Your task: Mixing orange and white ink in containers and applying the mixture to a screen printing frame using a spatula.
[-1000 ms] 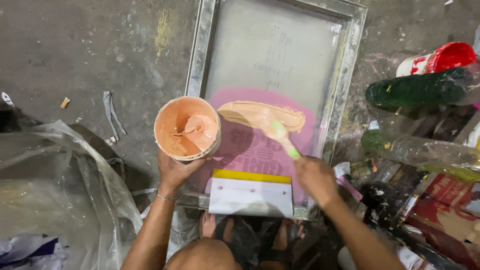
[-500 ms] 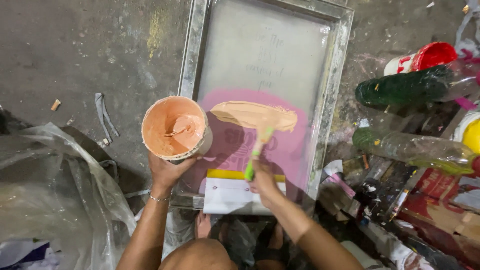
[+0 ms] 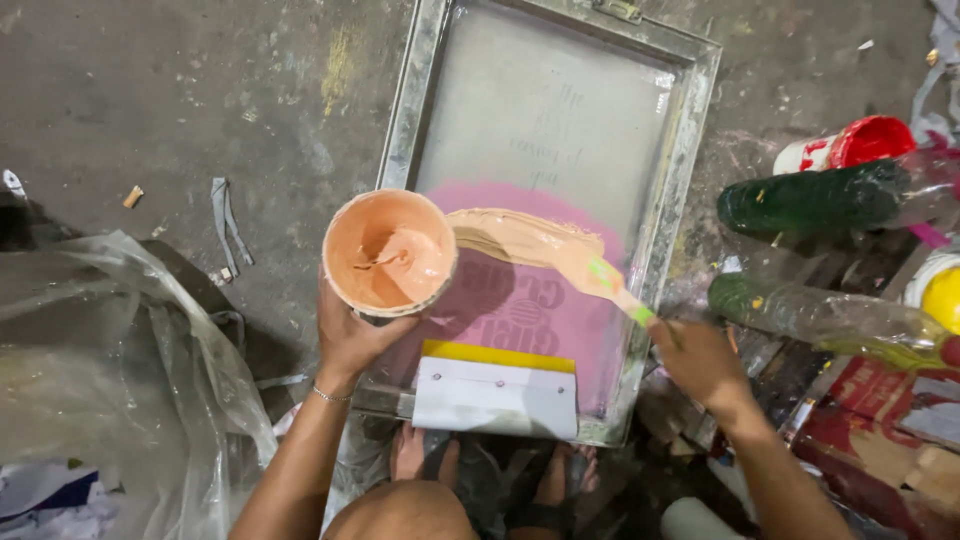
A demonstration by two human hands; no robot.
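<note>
Peach ink is lying across the metal-framed printing screen [image 3: 560, 130]; the left hand [image 3: 350, 335] is gripping a round plastic ink tub [image 3: 388, 252] over its left edge, while the right hand [image 3: 700, 360] is clasping a green-handled spatula [image 3: 600, 278] near the right edge.

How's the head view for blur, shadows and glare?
Head view: mostly sharp; the round tub of peach ink casts a soft shadow onto the pink mesh of the metal-framed printing screen; mild glare on the crumpled clear plastic sheet; the right hand is slightly motion-blurred, lower right corner dim.
</note>
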